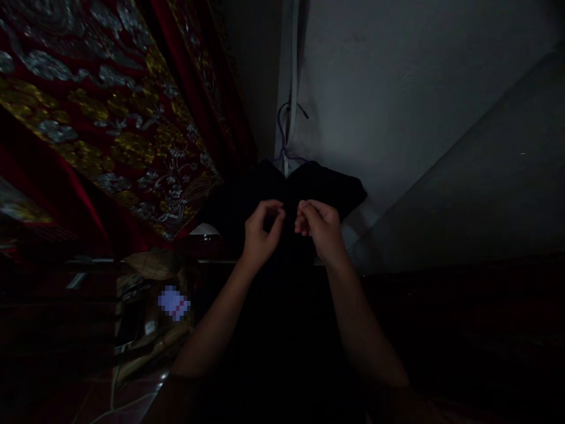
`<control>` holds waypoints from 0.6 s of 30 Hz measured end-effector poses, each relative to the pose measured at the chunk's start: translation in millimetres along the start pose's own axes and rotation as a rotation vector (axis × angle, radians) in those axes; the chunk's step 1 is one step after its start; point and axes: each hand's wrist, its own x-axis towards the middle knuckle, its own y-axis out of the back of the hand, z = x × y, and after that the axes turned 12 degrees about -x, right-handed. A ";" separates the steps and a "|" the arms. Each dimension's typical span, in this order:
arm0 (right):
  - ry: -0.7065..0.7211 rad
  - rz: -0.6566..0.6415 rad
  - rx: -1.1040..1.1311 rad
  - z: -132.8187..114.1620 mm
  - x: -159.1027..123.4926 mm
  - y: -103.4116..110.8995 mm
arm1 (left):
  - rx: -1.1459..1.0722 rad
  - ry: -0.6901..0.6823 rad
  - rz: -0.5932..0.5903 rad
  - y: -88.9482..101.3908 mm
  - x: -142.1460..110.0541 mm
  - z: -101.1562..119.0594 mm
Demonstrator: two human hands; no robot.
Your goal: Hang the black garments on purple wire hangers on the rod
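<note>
In front of a pale wall (375, 88) in a dimly lit room, a black garment (329, 185) hangs from a thin purple hanger (279, 121), directly beyond a person's two bare hands. The left hand (262, 229) curves into a loose loop, thumb and index finger bent toward each other with a gap inside the curl; whether the tips touch or grip any cloth is too dark to tell. The right hand (324, 227), just beside it, is closed in a pinch, thumb against the index finger and the other fingers curled under; whether fabric is caught there cannot be told. Above the hands, the hanger's hook rises by a pale upright strip (294, 59) along the wall. Up and to the left of the hands, a red cloth (132, 106) worked in gold and silver patterns fills the corner of the room. Below it, left of the forearms, a tan object (154, 265) lies near a blurred pale item (174, 302), above a dark reddish floor (95, 388). The surface beneath these things, like the area right of the hands, is largely lost in shadow.
</note>
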 end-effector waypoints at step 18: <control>-0.026 -0.212 -0.218 95.5 -20.7 -8.5 | -0.309 0.135 0.686 94.5 55.7 -26.5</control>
